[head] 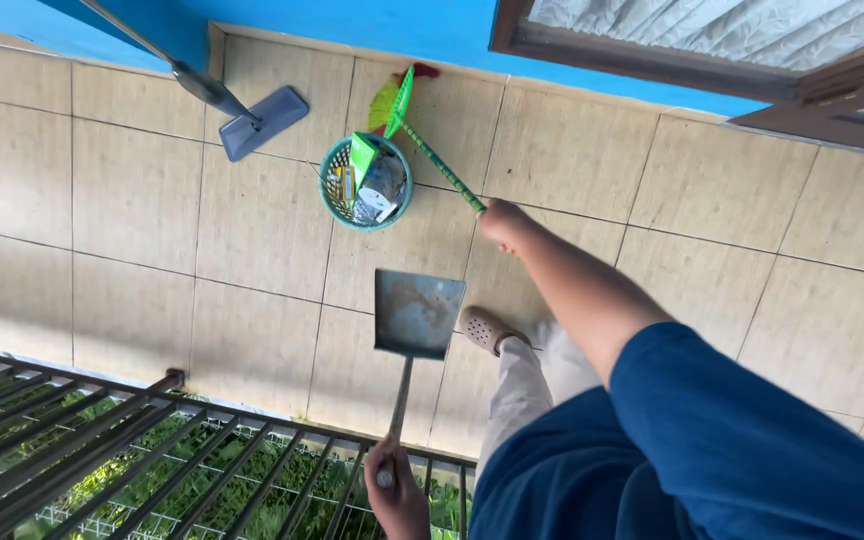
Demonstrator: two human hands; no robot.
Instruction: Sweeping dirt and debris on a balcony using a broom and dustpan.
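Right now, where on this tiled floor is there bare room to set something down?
Bare tiles stretch between the metal railing and the flat mop, left of the dustpan. More lie right of the broom, below the window frame. It is crowded around the teal basket, where mop, broom and dustpan meet.

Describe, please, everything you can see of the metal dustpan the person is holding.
The dustpan is a flat, squarish grey metal scoop, its face dull and smudged with pale dust, with no debris visible on it. A thin straight metal handle runs from its near edge to the left hand, which grips the handle's end. The pan hangs just over the beige tiled floor, below the teal waste basket and beside the person's shoe; whether it touches the tiles cannot be told.
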